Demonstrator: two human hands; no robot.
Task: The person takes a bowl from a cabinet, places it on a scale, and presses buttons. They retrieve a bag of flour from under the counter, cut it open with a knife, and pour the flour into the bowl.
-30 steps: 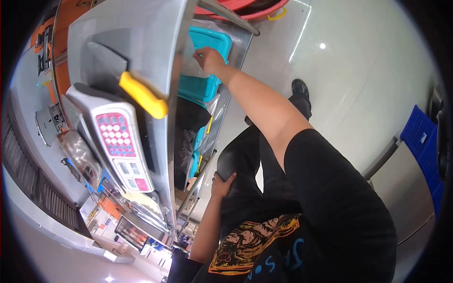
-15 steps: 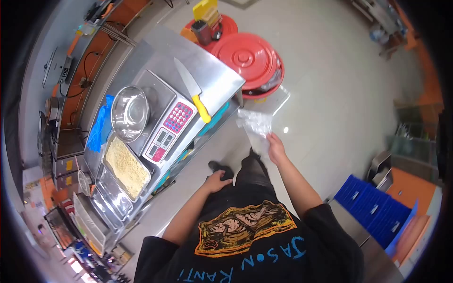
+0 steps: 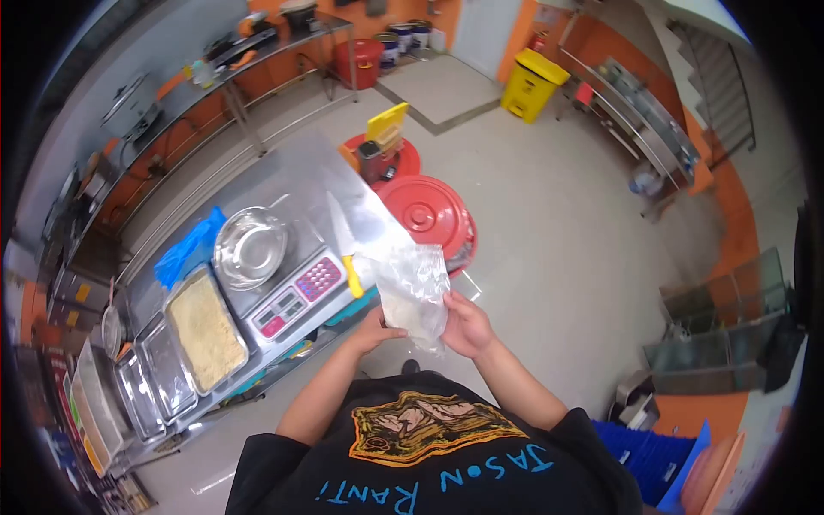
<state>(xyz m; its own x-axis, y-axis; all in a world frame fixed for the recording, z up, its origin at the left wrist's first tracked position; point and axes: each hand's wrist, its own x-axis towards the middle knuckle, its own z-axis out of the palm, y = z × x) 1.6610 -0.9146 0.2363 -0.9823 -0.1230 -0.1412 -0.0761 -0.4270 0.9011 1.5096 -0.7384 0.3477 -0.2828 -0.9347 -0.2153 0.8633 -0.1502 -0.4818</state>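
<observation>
A clear plastic bag (image 3: 414,279) is held up in front of my body, between both hands. My left hand (image 3: 374,331) grips its lower left side, thumb lying over the plastic. On the right edge, my right hand (image 3: 468,326) has its fingers closed against the bag. Just beyond, on the steel table (image 3: 322,159), are a digital scale (image 3: 296,296) and a knife (image 3: 349,249) with a yellow handle. A round steel bowl (image 3: 251,249) sits on the scale. Beside it is a metal tray (image 3: 243,343) of pale yellow crumbly material (image 3: 204,330).
Red lidded bins (image 3: 425,210) stand at the table's far right end. A blue plastic bag (image 3: 190,249) lies behind the bowl, with empty metal trays (image 3: 165,365) to the left. Blue crates (image 3: 639,459) are low on the right; a yellow bin (image 3: 530,84) stands far off.
My right hand has brought the plastic bag up and inward from beside my leg. My left hand has risen from my thigh and taken hold of it. The view has tilted up.
</observation>
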